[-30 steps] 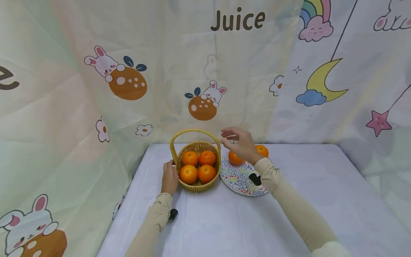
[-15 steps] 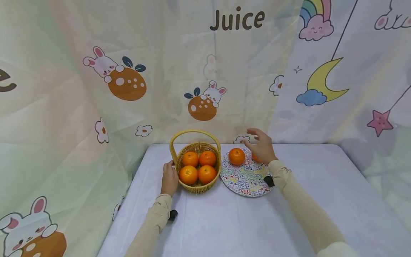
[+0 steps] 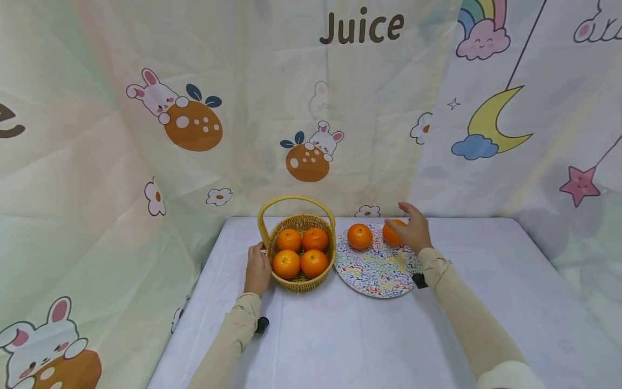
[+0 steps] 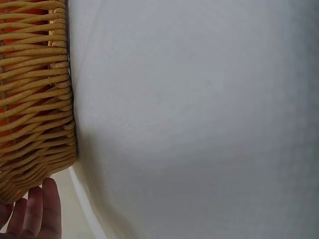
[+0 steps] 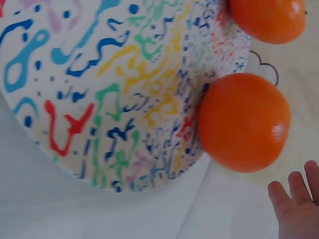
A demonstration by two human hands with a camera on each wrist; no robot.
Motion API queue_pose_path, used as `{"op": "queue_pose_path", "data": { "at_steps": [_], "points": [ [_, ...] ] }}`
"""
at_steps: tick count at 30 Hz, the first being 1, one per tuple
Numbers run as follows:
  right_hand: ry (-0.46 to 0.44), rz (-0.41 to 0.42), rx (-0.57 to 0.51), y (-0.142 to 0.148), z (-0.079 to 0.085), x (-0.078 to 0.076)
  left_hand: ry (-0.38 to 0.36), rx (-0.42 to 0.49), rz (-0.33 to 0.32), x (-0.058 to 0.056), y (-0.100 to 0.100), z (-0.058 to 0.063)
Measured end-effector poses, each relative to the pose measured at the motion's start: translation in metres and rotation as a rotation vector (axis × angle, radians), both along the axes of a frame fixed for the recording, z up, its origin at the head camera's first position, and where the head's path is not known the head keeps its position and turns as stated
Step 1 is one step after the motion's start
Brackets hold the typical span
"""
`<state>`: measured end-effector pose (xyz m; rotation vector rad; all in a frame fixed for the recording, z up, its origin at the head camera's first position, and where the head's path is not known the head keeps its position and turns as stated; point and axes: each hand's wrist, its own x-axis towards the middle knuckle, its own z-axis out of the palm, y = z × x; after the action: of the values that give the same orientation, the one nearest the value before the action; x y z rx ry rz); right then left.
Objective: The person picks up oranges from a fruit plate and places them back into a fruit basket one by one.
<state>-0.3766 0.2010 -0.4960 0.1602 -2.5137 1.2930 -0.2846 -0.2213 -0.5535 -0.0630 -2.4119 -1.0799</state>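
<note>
My left hand (image 3: 257, 269) touches the left side of a wicker basket (image 3: 301, 284), near the base of its arched handle. In the left wrist view, its straight fingers (image 4: 50, 209) lie right at the woven wall. Several oranges (image 3: 286, 264) sit inside the basket. At the back right of a round, colour-patterned plate (image 3: 374, 273), my right hand (image 3: 415, 229) is spread over an orange (image 3: 392, 233), thumb in front of it. The right wrist view shows this orange (image 5: 244, 123) with the fingers apart from it. Another orange (image 3: 360, 236) rests to its left on the plate.
A white cloth covers the table (image 3: 316, 340). Behind it hangs a printed curtain (image 3: 369, 108), close to the table's back edge. The basket's tall handle (image 3: 296, 199) arches over its oranges. Basket and plate stand side by side, almost touching.
My right hand has moved right, from beside the basket handle across the plate, and down to the right-hand orange. The left hand has stayed at the basket.
</note>
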Motion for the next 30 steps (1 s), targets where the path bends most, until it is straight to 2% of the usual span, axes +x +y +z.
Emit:
{"op": "queue_pose_path", "data": {
  "at_steps": [5, 13, 18, 30],
  "points": [
    [-0.103, -0.025, 0.021, 0.005, -0.014, -0.002, -0.001, -0.003, 0.007, 0.001, -0.001, 0.001],
    [-0.233, -0.009, 0.064, 0.01, -0.05, -0.009, -0.032, -0.005, 0.009, 0.0, -0.001, 0.002],
    [-0.21, -0.031, 0.046, 0.009, -0.059, -0.009, -0.039, 0.003, 0.003, 0.0, 0.0, 0.003],
    [-0.178, -0.042, 0.065, 0.007, -0.061, -0.009, -0.029, -0.013, 0.006, -0.001, -0.001, 0.0]
  ]
}}
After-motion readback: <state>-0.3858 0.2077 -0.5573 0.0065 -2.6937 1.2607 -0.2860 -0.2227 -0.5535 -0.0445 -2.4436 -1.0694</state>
